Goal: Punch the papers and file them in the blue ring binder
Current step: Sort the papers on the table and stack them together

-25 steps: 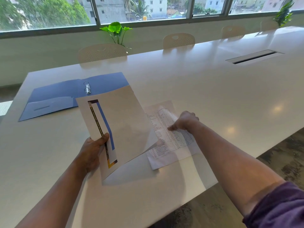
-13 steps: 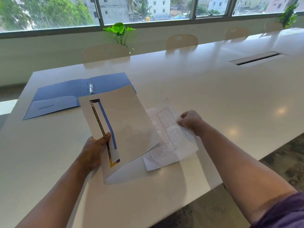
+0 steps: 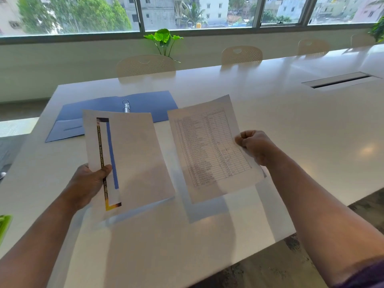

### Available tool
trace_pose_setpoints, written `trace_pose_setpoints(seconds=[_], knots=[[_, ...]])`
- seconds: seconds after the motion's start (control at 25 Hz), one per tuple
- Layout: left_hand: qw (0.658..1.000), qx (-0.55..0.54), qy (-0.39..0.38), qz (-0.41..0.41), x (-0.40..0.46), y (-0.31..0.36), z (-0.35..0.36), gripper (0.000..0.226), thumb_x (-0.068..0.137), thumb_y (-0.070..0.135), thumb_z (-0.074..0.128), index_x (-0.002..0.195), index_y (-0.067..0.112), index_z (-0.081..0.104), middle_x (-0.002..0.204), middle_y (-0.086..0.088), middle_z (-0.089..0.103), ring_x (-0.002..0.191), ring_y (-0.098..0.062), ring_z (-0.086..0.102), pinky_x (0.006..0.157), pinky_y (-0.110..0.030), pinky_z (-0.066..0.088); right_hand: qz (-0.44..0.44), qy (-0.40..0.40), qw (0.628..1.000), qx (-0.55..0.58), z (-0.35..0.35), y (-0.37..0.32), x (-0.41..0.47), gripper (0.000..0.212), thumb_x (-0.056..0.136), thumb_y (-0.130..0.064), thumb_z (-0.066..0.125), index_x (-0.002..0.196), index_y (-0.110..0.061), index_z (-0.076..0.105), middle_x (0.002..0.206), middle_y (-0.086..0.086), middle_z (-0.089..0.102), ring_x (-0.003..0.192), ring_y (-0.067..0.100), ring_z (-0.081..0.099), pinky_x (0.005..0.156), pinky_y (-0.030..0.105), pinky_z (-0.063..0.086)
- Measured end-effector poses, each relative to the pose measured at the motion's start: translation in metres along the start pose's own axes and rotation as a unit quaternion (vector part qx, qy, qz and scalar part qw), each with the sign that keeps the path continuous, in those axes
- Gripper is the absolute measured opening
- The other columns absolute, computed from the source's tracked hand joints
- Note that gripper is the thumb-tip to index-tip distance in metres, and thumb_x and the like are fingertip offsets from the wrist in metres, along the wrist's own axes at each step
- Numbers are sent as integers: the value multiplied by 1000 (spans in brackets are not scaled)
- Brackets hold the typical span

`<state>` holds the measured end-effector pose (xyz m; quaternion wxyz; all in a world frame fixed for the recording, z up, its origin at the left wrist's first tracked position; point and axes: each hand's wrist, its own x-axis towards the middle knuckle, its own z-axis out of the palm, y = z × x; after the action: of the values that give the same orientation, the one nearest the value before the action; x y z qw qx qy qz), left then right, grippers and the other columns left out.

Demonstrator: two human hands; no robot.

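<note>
My left hand (image 3: 89,183) grips a white sheet with a blue and yellow printed strip (image 3: 133,159) by its lower left edge and holds it up off the table. My right hand (image 3: 256,145) pinches the right edge of a second sheet, a printed table of rows (image 3: 207,150), also lifted above the table. The two sheets hang side by side with a narrow gap between them. The blue ring binder (image 3: 145,104) lies open and flat behind them at the far left, its metal rings (image 3: 126,106) standing up at the spine. No punch is in view.
The long white table (image 3: 291,132) runs to the right, with a recessed cable slot (image 3: 340,80) far right. Pale chairs (image 3: 145,65) line the far side under the windows, beside a green plant (image 3: 164,40). A green object (image 3: 4,225) shows at the left edge.
My right hand has picked the printed table sheet up off the table and raised it beside the left sheet. The left hand keeps its grip on its sheet.
</note>
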<state>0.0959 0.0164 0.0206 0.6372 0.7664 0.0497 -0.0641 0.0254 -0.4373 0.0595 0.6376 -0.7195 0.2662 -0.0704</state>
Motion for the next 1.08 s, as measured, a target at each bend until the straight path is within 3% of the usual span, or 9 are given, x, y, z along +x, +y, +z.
trace_pose_setpoints(seconds=[0.12,0.24,0.44,0.64,0.84,1.08], knots=[[1000,-15,-18,-14,-9,1,9,20,101,12,60,118,3,67,105,-10,74,99,-27,70,87,-38,54,5,-36,999,15,15,-9,-7,9,97,-7,65,96,1,70,96,17,76,83,28,74,69,37,64],[998,-45,-42,-20,-23,7,31,13,100,9,60,110,7,68,98,-10,76,94,-26,72,86,-39,55,1,-47,999,15,40,-9,-12,9,98,-9,66,94,-1,70,98,19,77,88,32,75,79,44,64],[995,-61,-82,-20,-38,13,57,18,101,12,57,118,16,63,99,-12,76,91,-30,73,72,-44,58,-23,-68,997,26,78,2,-20,12,97,-4,64,86,-3,68,99,25,73,87,35,69,93,54,57],[990,-103,-97,-26,-43,23,65,24,101,9,49,116,11,67,93,-10,79,85,-28,75,64,-37,61,-29,-59,996,66,100,7,-29,12,99,-7,63,87,-5,66,88,15,72,75,23,69,71,32,62],[986,-139,-89,-35,-40,24,64,30,101,14,45,120,6,66,98,-12,78,90,-33,74,70,-43,60,-12,-77,994,76,106,9,-26,12,99,-13,63,88,-9,66,105,22,75,102,38,73,97,55,56],[986,-137,-96,-10,-41,25,64,34,104,16,38,114,10,70,99,-9,79,100,-36,72,72,-39,61,-18,-98,991,90,109,11,-24,11,101,-15,61,93,-8,65,111,26,73,105,42,71,96,52,56]])
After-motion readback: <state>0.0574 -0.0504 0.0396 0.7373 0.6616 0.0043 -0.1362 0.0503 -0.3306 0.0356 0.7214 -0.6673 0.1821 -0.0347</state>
